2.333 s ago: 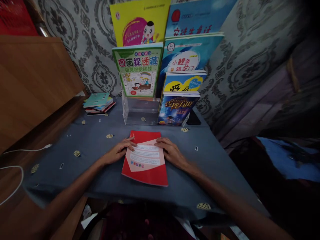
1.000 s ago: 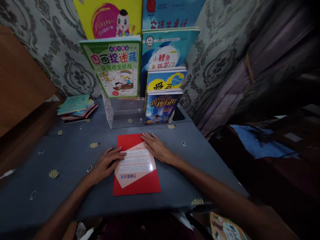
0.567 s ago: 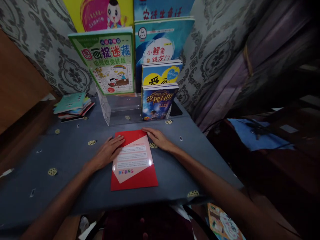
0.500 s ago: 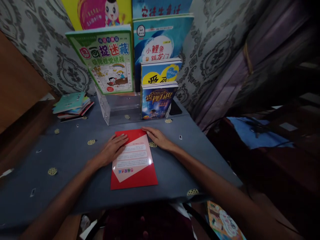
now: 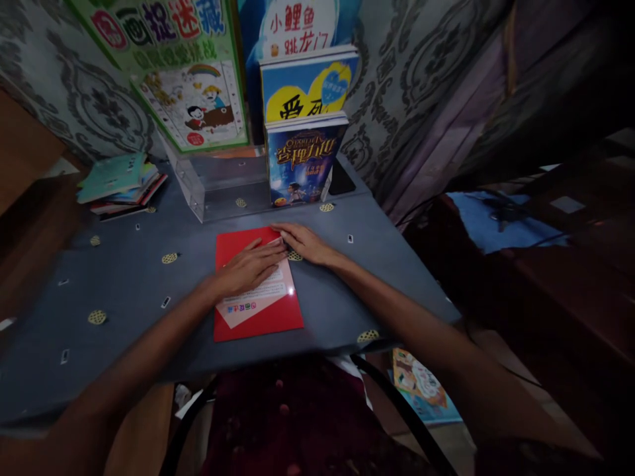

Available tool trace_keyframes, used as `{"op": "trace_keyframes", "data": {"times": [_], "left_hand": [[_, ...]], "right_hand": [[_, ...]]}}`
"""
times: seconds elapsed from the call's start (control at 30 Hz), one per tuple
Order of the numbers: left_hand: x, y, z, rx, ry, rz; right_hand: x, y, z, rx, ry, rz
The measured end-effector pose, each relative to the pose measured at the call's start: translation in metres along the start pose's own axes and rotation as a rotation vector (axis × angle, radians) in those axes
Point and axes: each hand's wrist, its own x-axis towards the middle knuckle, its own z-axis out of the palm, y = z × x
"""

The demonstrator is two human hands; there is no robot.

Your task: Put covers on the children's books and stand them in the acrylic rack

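Note:
A thin red book (image 5: pixel 272 322) lies on the dark blue tablecloth in front of me, with a pale slanted text panel facing up. Across its upper half my left hand (image 5: pixel 249 269) rests flat, fingers stretched towards the right edge and covering part of the text. My right hand (image 5: pixel 305 243) lies at the book's top right corner with its fingers extended, touching the corner and close to the left fingertips. Beyond the book, a clear acrylic stand (image 5: pixel 198 188) holds upright books, including a green-framed one (image 5: pixel 198 99) and a dark blue one (image 5: pixel 302 158).
A pile of thin books (image 5: pixel 119 182) lies at the table's far left. A dark phone-like slab (image 5: pixel 342 180) sits behind the stand's right side. Patterned curtains (image 5: pixel 411 73) hang behind. Below the table's front edge, a colourful book (image 5: pixel 421 383) lies at lower right.
My left hand has slid right across the red book, its fingertips now near my right hand. My right hand stays at the top right corner. The view has tilted down.

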Motion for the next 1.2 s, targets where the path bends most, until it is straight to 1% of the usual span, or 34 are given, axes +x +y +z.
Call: {"op": "trace_keyframes", "data": {"times": [0.23,0.47,0.53,0.6,0.67,0.73,0.77,0.8,0.83,0.93,0.97,1.0,1.07,1.13,1.2], "left_hand": [[-0.019,0.035,0.001,-0.034,-0.085,0.051],[-0.039,0.067,0.005,-0.114,-0.155,0.120],[-0.043,0.075,0.007,-0.132,-0.165,0.120],[-0.045,0.081,0.007,-0.138,-0.164,0.116],[-0.046,0.080,0.007,-0.132,-0.158,0.139],[-0.047,0.069,0.005,-0.110,-0.129,0.153],[-0.048,0.059,0.004,-0.092,-0.097,0.135],[-0.049,0.045,0.001,-0.065,-0.042,0.087],[-0.050,0.030,-0.002,-0.027,0.019,0.015],[-0.057,-0.020,-0.012,0.096,0.233,-0.264],[-0.060,-0.034,-0.015,0.112,0.277,-0.312],[-0.062,-0.046,-0.017,0.104,0.288,-0.326],[-0.066,-0.060,-0.018,0.071,0.303,-0.315],[-0.067,-0.066,-0.016,0.046,0.323,-0.298],[-0.068,-0.067,-0.013,0.030,0.344,-0.287]], "right_hand": [[-0.002,-0.009,-0.001,-0.069,-0.018,0.000],[-0.002,-0.010,0.000,-0.094,-0.018,-0.013],[-0.002,-0.010,0.001,-0.101,-0.019,-0.011],[-0.003,-0.010,0.001,-0.101,-0.020,-0.014],[-0.003,-0.010,0.002,-0.104,-0.019,-0.016],[-0.004,-0.009,0.003,-0.115,-0.023,-0.013],[-0.005,-0.009,0.004,-0.122,-0.031,-0.010],[-0.005,-0.009,0.004,-0.129,-0.034,-0.003],[-0.006,-0.010,0.004,-0.137,-0.042,-0.003],[-0.007,-0.016,0.004,-0.205,-0.055,-0.023],[-0.007,-0.020,0.004,-0.249,-0.055,-0.030],[-0.005,-0.024,0.005,-0.300,-0.058,-0.037],[0.000,-0.036,0.010,-0.392,-0.078,-0.051],[0.008,-0.049,0.021,-0.431,-0.118,-0.083],[0.017,-0.064,0.036,-0.415,-0.169,-0.144]]}}
